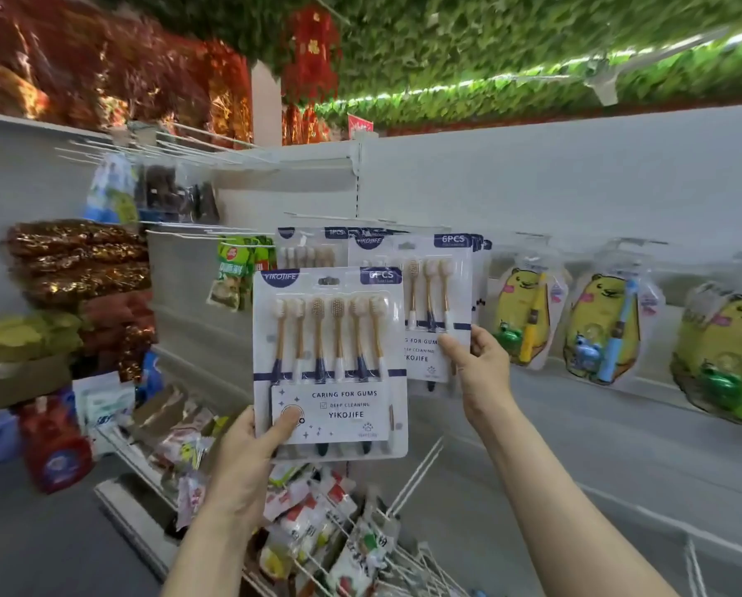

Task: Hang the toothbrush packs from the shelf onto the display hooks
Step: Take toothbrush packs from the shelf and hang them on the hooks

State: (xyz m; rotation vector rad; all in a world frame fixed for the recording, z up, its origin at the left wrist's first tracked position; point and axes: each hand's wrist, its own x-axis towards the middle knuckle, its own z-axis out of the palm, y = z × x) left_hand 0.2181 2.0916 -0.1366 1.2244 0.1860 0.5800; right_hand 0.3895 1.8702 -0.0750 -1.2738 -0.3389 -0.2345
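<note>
White shop panel (576, 187) ahead of me, with hung packs (436, 295) at its middle. My right hand (485, 372) pinches the hung packs at their lower right edge. Just left of them and in front, my left hand (248, 463) grips a loose pack (330, 359) by its bottom corner, upright.

A white shelving panel (576, 174) runs along the right. Green foliage (490, 49) covers the ceiling, lit by a light strip (468, 86). Far left hang blurred red-gold decorations (80, 66), perhaps foil. Grey floor (37, 545) lies near left.
</note>
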